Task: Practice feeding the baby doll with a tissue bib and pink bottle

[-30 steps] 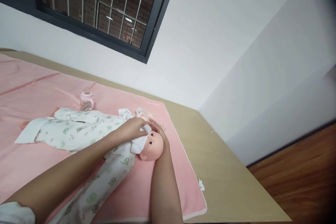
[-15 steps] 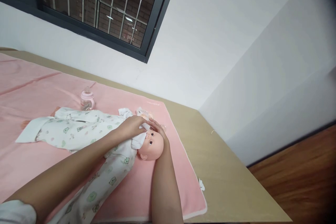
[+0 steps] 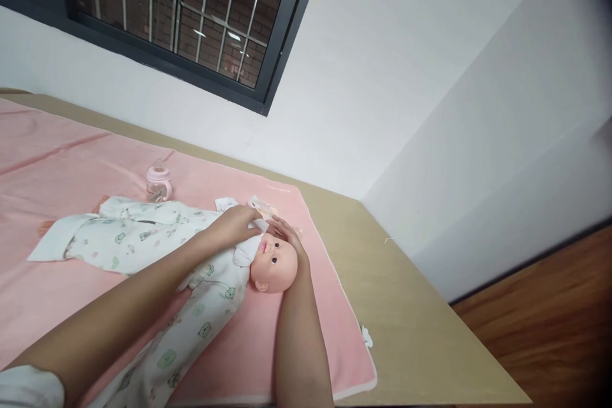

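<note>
A baby doll in printed white clothes lies on its back on a pink blanket, head to the right. My left hand reaches across its chest, fingers pinched on a white cloth at the doll's chin. Whether that cloth is loose or part of the clothing, I cannot tell. Against the far side and top of the doll's head rests my right hand, its fingers stretched out and lying flat. The doll's mouth and both eyes show.
A pink-topped baby bottle stands beyond the doll. Past my hands lies a small clear packet. The tan tabletop extends to the right of the blanket, and a barred window is in the wall behind.
My left hand has drawn back slightly to the left, and the white cloth has come down off the doll's mouth to its chin. The right hand has stayed at the head.
</note>
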`<state>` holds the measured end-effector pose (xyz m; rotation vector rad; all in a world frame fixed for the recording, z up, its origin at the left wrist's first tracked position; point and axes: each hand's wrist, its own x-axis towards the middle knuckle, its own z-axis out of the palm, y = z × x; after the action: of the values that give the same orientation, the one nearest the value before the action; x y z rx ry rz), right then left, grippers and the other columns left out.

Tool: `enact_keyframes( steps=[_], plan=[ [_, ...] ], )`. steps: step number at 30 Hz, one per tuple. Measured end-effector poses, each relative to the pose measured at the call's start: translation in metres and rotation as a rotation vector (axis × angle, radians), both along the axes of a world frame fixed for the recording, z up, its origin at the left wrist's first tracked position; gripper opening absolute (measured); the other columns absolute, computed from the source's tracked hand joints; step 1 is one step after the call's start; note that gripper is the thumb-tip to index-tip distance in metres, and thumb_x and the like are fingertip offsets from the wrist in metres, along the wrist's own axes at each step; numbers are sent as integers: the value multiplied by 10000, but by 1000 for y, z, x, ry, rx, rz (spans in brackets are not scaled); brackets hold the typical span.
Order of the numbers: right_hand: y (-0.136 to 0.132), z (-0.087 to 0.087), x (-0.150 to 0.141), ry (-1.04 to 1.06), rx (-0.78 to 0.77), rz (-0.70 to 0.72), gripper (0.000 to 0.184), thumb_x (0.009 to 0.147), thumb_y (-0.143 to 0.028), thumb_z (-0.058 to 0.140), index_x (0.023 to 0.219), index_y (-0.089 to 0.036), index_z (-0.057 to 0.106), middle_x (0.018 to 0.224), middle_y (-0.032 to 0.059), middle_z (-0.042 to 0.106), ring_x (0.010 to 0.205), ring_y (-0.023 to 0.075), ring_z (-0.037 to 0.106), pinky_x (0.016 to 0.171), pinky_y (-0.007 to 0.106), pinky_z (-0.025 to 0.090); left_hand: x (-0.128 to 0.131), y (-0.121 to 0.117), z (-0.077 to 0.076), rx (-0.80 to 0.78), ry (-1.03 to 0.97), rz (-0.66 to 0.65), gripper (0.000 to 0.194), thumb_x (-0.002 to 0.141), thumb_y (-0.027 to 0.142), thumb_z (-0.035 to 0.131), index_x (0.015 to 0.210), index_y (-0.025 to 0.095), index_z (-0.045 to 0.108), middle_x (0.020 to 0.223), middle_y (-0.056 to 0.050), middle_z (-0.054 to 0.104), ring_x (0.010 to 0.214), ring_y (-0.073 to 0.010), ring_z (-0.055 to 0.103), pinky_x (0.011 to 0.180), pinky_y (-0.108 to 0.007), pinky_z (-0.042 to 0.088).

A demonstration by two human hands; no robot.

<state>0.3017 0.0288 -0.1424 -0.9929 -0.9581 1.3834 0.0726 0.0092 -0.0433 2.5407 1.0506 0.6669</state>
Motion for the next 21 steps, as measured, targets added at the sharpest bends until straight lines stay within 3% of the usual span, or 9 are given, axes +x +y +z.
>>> enact_keyframes(
  steps=[4, 7, 11, 16, 21],
  plan=[
    [-8, 24, 3, 15, 66, -26, 401, 701, -401, 744, 1059, -253, 640, 1129, 50, 687, 1043, 206, 643, 1014, 421, 445, -7, 1, 9, -17, -48, 47, 124, 836, 200, 606, 900, 168, 707, 1000, -59, 713, 957, -240, 644, 816, -299, 450],
    [-27, 58, -1, -160, 144, -21, 335, 756, -421, 704, 1043, -251, 672, 1194, 53, 649, 1038, 198, 633, 1015, 404, 440, -12, 0, 14, 9, -97, 64, 229, 826, 210, 639, 1047, 184, 693, 1119, -37, 684, 1036, -226, 621, 879, -293, 446],
    [-50, 95, -20, -360, 305, -1, 277, 802, -427, 662, 1021, -259, 691, 1244, 40, 619, 1118, 216, 591, 1008, 394, 445, -15, -3, 16, 153, -9, 97, 456, 796, 353, 718, 1202, 167, 626, 1222, -83, 625, 1087, -282, 576, 912, -347, 442],
    [-49, 112, -47, -569, 442, -38, 271, 824, -449, 617, 969, -244, 719, 1239, 50, 614, 1208, 215, 520, 1009, 354, 432, -16, -6, 18, 206, 81, 123, 570, 724, 392, 791, 1217, 165, 615, 1220, -110, 611, 1072, -325, 560, 889, -377, 455],
    [-38, 120, -62, -792, 492, -47, 174, 809, -344, 626, 863, -220, 737, 1187, 69, 621, 1118, 207, 559, 943, 345, 463, -18, -7, 21, 173, 60, 81, 677, 716, 411, 804, 1298, 164, 561, 1253, -100, 599, 1106, -298, 542, 939, -364, 438]
  ],
)
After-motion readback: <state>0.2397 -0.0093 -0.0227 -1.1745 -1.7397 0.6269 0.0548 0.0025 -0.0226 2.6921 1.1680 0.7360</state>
